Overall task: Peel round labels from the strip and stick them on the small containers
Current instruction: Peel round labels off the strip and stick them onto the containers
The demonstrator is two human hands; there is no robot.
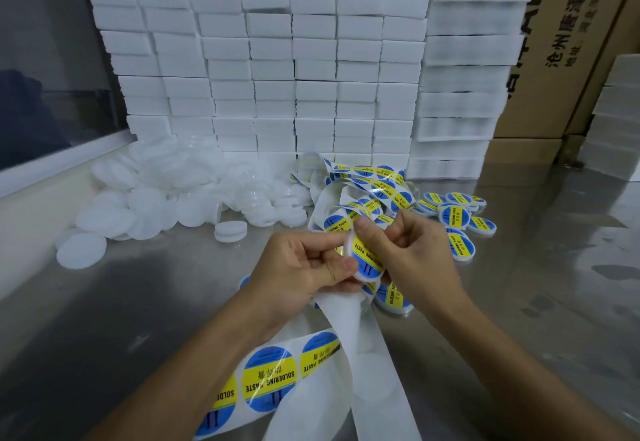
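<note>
White container [349, 250] pinched between both hands, label [369, 258] facing right hand [412, 250]

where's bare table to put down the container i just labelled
Bare steel table lies right of the labelled containers, toward the cardboard boxes. Another free patch is front left, below the plain lids. The middle is crowded: label strip, both hands, foam blocks behind.

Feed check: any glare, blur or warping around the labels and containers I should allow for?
Head view: wide-angle warping bows the foam block stacks and stretches the label strip at the bottom edge; soft ceiling glare on the steel table; the unlabelled white containers wash into one pale heap; the left hand, right hand and held container are sharp enough to read.
</note>
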